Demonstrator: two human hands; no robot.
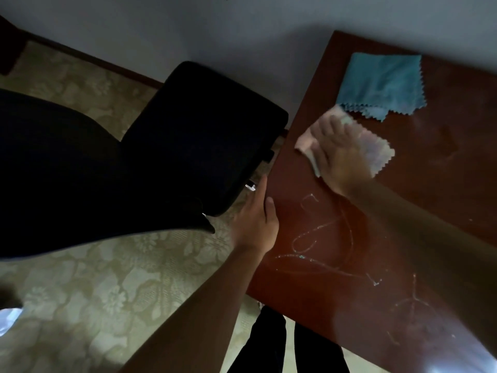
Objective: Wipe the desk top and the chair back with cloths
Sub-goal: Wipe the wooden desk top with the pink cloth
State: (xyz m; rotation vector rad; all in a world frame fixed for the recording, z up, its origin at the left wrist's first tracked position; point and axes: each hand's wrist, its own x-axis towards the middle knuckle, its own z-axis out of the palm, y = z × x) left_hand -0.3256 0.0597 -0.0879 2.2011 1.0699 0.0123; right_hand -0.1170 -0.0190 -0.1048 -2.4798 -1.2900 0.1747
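Desk-wiping is under way: right hand presses flat on the pink cloth, centre right on the desk. Left hand, empty and open, steadies the desk edge. Next, I'd say: the chalky marks lower down, then the blue cloth and chair upper left.

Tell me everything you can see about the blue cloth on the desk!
The blue cloth is a soft-looking teal rag, maybe microfibre, with zigzag-cut edges. It looks folded, since several layered edges show along its near side. It lies flat on the reddish-brown desk near the far corner. No hand is touching it. The right hand presses a pink cloth onto the desk just in front of it, close to its near edge; blur hides whether the two cloths meet.
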